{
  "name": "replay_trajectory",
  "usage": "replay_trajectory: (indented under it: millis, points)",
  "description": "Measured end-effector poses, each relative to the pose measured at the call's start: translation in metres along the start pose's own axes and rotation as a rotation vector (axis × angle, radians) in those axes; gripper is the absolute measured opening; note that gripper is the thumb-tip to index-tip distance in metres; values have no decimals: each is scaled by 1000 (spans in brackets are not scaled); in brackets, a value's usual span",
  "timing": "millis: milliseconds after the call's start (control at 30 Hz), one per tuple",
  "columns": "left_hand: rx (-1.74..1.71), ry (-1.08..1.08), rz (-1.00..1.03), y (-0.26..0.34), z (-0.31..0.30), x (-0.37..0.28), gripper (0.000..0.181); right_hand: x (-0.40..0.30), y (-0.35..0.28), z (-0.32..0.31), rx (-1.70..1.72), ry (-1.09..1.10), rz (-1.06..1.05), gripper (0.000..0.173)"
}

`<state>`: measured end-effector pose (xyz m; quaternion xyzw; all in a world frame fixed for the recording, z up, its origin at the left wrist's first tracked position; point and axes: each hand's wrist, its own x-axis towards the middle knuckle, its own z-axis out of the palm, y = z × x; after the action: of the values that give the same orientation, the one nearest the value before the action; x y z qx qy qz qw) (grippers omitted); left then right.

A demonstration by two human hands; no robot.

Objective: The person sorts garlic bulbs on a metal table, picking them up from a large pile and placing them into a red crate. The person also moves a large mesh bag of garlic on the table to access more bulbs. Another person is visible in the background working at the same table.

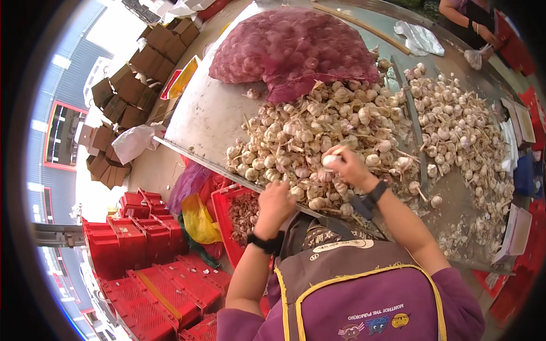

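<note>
My right hand (352,168) grips a whitish garlic bulb (332,160) over the heap of garlic (305,128) on the metal table (200,106). The bulbs in the heap still have dry stalks and papery skins. At the table's near edge my left hand (276,206) is curled, its fingers bent by the nearest bulbs. Its palm side is hidden, so whether it holds something does not show. Below and left of it stands a red plastic crate (222,213) with brownish-red scraps or small bulbs (244,215) inside.
A full purple-red mesh sack (294,47) lies behind the heap. Past a metal divider (409,115) spreads more garlic (460,132). A wooden stick (362,27) and a plastic bag (420,38) lie farther back. Red crates (140,238) and cardboard boxes (132,87) stand left. Another person's arm (458,19) shows top right.
</note>
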<state>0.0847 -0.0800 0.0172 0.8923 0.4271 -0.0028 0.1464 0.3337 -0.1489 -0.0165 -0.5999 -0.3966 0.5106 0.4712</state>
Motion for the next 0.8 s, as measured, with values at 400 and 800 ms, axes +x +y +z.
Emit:
replay_trajectory:
  millis: [400,800]
  points:
    - [-291,-148,-128,1,24,20,32,-63,30,-5,-796,248,-38,44]
    - [-1618,-234,-42,26,-3,22,64,-50,39,-20,-765,245,-63,35]
